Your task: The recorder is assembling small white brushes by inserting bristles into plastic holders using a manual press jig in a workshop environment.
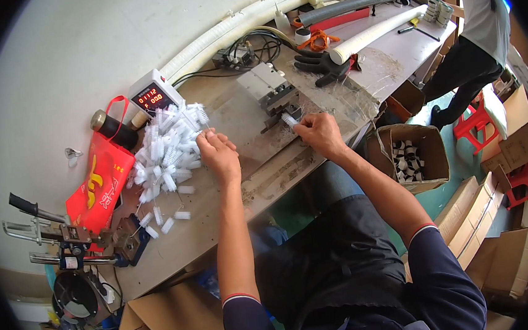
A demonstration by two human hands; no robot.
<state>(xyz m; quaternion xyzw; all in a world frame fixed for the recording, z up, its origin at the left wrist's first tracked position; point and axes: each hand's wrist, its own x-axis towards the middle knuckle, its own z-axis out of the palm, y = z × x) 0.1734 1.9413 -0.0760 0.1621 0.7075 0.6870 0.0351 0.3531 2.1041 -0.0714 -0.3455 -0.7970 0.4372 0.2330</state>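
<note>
A heap of small white bristle brushes (166,148) with thin wire stems lies on the workbench to the left. At the heap's right edge is my left hand (220,155), its fingers pinched together beside a thin wire; what they hold is hard to make out. My right hand (324,135) is closed on one white brush (289,121) between thumb and fingers. That brush is at the front of a small metal machine (268,85) fixed to the bench, and the fingers partly cover it.
A counter box with red digits (153,98) and a red bag (100,178) stand behind the heap. A lever press (74,236) is at far left. Black gloves (324,66) and white tubes (378,35) lie beyond the machine. A carton of white pieces (407,160) stands right; another person (479,24) works beyond.
</note>
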